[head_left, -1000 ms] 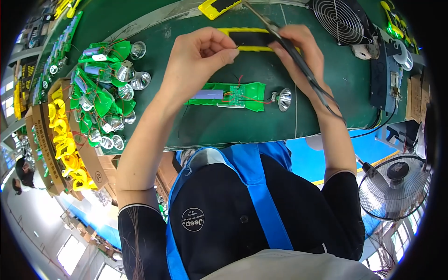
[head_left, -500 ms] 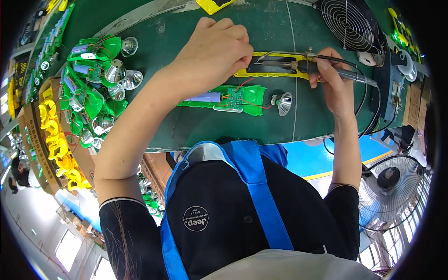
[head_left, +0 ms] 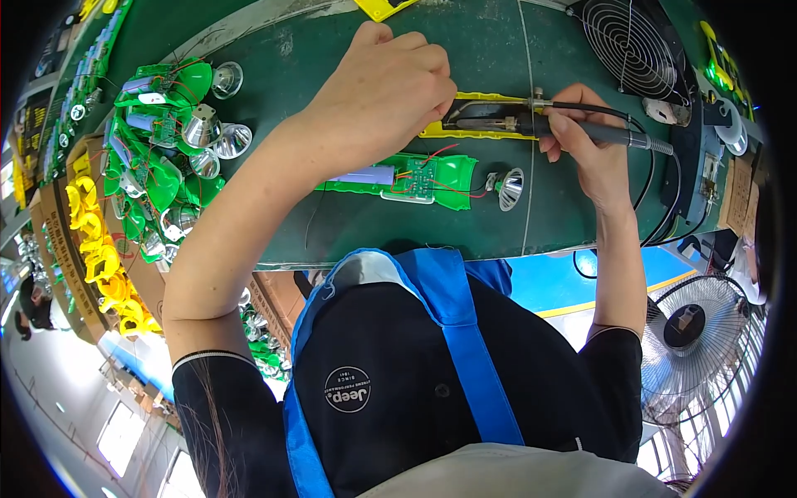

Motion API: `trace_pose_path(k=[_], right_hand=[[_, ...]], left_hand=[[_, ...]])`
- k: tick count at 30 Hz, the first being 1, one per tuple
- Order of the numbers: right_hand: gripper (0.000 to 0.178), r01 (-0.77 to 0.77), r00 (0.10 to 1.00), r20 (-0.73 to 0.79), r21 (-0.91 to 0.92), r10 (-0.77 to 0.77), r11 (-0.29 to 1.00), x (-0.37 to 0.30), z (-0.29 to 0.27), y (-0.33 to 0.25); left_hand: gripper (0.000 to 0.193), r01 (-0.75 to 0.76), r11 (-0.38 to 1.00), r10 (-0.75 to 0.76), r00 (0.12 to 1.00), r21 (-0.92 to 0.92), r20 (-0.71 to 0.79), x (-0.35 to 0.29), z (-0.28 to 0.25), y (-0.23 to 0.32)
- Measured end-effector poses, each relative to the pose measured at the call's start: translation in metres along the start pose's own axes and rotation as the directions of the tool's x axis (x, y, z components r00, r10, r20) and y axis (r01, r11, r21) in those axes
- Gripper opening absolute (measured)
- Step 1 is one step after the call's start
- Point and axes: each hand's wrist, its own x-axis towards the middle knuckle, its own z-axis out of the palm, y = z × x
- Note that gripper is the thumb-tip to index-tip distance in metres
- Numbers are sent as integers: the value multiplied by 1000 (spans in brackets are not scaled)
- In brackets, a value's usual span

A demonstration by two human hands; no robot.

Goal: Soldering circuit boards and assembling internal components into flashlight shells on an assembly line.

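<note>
My right hand (head_left: 588, 145) grips the dark handle of a soldering iron (head_left: 610, 133), which has a cable and a curved metal feed tube on it. Its front end reaches left over a long yellow plastic casing (head_left: 490, 134) with a dark inside. At that casing's left end, my left hand (head_left: 394, 87) is closed with its fingertips pressed together; what they pinch is hidden. Nearer to me lies a green casing half (head_left: 458, 178) holding a purple battery cell (head_left: 365, 175) and a green circuit board (head_left: 419, 178). Thin wires run from the board to a silver lamp reflector (head_left: 510, 189).
Several green casings with reflectors (head_left: 203, 129) are heaped at the left, beside a box of yellow plastic rings (head_left: 104, 261). A black fan with a wire grille (head_left: 627, 41) and a solder spool (head_left: 730, 129) stand at the right. A yellow piece (head_left: 383, 8) lies at the far edge.
The soldering iron and my right hand have shifted slightly left along the yellow casing. My left hand stays pinched at the casing's left end.
</note>
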Motion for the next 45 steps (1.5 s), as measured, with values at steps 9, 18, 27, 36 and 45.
trace_pose_path(k=[9, 18, 27, 36, 45], right_hand=[[21, 66, 995, -81, 39, -63, 997, -13, -9, 8], [26, 226, 966, -176, 200, -192, 953, -20, -6, 31], [25, 282, 945, -228, 199, -236, 938, -24, -4, 31], [24, 385, 903, -255, 117, -347, 915, -30, -5, 28], [26, 436, 831, -381, -7, -406, 900, -33, -14, 35]], left_hand=[[6, 19, 1000, -19, 998, -10, 63, 0, -2, 1], [4, 1, 1000, -1, 999, 1, 36, 1, -1, 0], [3, 8, 1000, -8, 998, 6, 69, 1, -4, 1], [3, -2, 1000, 2, 999, 12, 54, 0, -4, 0], [11, 111, 978, -128, 988, -174, -87, -22, -22, 19]])
